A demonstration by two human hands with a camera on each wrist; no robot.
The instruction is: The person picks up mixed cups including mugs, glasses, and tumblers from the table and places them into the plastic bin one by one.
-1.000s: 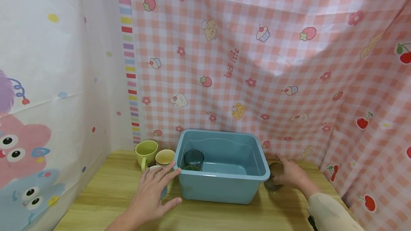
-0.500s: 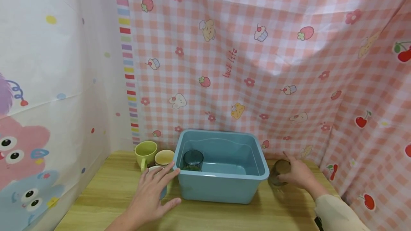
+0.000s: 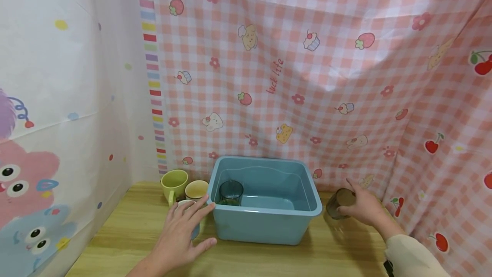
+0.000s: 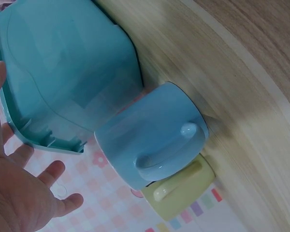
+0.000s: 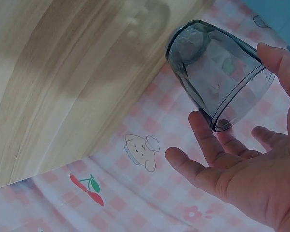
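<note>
My right hand (image 3: 365, 208) pinches a smoky grey drinking glass (image 3: 339, 203) at its rim, thumb on one side and fingers on the other. In the right wrist view the glass (image 5: 217, 72) is tilted, and the index finger stands free of it. At the left, my left hand (image 3: 174, 236) has its fingers spread, with the fingertips beside the near left corner of a blue plastic bin (image 3: 265, 228). Under that hand stands a blue mug (image 4: 154, 135), mostly hidden in the head view. Inside the bin, at its left end, sits a dark glass (image 3: 232, 190).
Left of the bin stand a yellow-green mug (image 3: 174, 180) and a cream-yellow cup (image 3: 197, 189), close to the blue mug. A pink checked cloth (image 3: 265, 110) hangs right behind the wooden table (image 3: 253, 262). Another cloth (image 3: 453, 174) borders the right side.
My right hand has moved to the right with the grey glass, away from the bin's right wall. My left hand has stayed in place.
</note>
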